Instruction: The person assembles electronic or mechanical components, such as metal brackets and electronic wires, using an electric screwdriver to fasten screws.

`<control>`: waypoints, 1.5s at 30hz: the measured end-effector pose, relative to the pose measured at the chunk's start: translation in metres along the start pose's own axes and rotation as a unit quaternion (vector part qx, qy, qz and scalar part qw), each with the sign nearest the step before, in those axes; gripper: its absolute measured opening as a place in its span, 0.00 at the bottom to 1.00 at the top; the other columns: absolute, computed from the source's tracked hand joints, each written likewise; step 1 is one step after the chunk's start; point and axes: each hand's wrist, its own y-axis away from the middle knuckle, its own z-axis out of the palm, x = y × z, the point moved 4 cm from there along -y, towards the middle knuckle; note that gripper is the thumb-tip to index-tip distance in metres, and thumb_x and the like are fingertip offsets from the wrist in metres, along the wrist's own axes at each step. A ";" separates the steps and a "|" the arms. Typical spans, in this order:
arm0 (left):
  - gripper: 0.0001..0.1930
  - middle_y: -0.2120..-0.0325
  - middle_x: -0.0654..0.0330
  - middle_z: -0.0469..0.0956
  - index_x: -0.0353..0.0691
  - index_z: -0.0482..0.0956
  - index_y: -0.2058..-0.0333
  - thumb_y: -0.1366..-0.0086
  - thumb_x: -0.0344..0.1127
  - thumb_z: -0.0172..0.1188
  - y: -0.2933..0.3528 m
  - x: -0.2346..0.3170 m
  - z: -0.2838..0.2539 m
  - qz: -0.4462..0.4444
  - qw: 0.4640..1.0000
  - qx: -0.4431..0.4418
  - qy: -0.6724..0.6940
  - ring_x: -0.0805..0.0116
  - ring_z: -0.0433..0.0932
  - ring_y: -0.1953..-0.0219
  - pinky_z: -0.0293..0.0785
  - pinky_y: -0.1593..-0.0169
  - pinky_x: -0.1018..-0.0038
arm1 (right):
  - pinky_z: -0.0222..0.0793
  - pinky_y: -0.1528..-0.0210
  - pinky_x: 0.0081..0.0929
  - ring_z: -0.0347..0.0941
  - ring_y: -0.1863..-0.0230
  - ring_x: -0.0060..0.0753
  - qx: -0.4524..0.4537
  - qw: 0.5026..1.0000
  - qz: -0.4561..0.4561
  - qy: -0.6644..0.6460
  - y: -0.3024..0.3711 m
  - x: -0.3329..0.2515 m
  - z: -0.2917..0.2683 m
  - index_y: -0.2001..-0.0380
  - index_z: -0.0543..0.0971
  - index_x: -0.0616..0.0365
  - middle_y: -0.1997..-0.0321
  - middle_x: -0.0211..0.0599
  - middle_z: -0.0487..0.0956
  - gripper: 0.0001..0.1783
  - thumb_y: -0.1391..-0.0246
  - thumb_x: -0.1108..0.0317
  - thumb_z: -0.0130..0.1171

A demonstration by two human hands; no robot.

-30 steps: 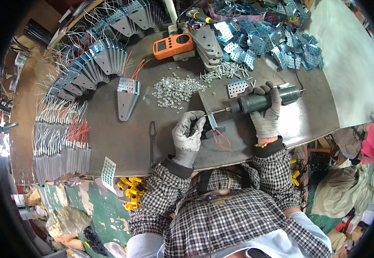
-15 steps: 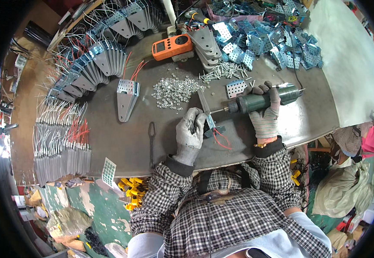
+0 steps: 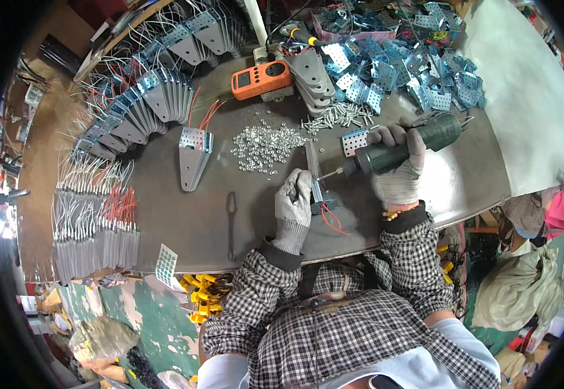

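My gloved left hand [image 3: 293, 200] grips a grey metal plate assembly [image 3: 315, 170] that stands on edge, with red wires [image 3: 331, 219] trailing from its near end. In my gloved right hand [image 3: 401, 170] is a dark green electric screwdriver [image 3: 406, 144], lying nearly level and pointing left. Its bit meets the side of the assembly; the screw or nut there is too small to make out. Just beyond the screwdriver lies a perforated metal bracket [image 3: 354, 141]. A finished-looking plate with bracket and red wires [image 3: 194, 159] rests to the left.
Loose nuts [image 3: 267, 149] and screws [image 3: 340, 118] lie heaped mid-table. Behind are an orange meter [image 3: 261, 80], stacked grey plates [image 3: 310, 81] and piled blue-tinted brackets [image 3: 411, 74]. Rows of wired assemblies [image 3: 133, 117] and wired grey strips [image 3: 94, 236] fill the left. A dark flat tool [image 3: 231, 225] lies nearer.
The screwdriver's rear end has swung away and up, so it slants more, its bit still at the assembly. My left hand and the assembly sit slightly further right in view.
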 end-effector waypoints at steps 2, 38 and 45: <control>0.10 0.69 0.68 0.73 0.33 0.75 0.61 0.27 0.33 0.49 0.001 -0.002 0.004 0.006 0.991 0.069 0.117 0.81 0.69 0.67 0.69 0.61 0.80 | 0.58 0.59 0.26 0.53 0.73 0.19 -0.036 0.999 -0.012 -0.001 -0.001 0.002 0.018 0.68 0.68 0.46 0.76 0.18 0.57 0.13 0.47 0.63 0.64; 0.36 0.43 0.54 0.71 0.40 0.67 0.39 0.47 0.36 0.69 -0.051 0.098 -0.099 0.318 0.874 -0.062 -0.363 0.61 0.68 0.39 0.62 0.35 0.64 | 0.65 0.43 0.44 0.67 0.44 0.51 0.111 0.243 -0.148 0.952 0.010 -0.159 -0.051 0.50 0.76 0.51 0.45 0.42 0.73 0.24 0.53 0.63 0.64; 0.42 0.47 0.44 0.72 0.43 0.62 0.36 0.49 0.38 0.72 -0.073 0.083 -0.210 0.068 0.784 0.271 -0.554 0.48 0.73 0.46 0.72 0.45 0.61 | 0.60 0.38 0.43 0.65 0.42 0.52 -0.050 0.419 -0.236 0.875 0.015 -0.061 -0.010 0.50 0.75 0.57 0.43 0.46 0.71 0.24 0.55 0.75 0.62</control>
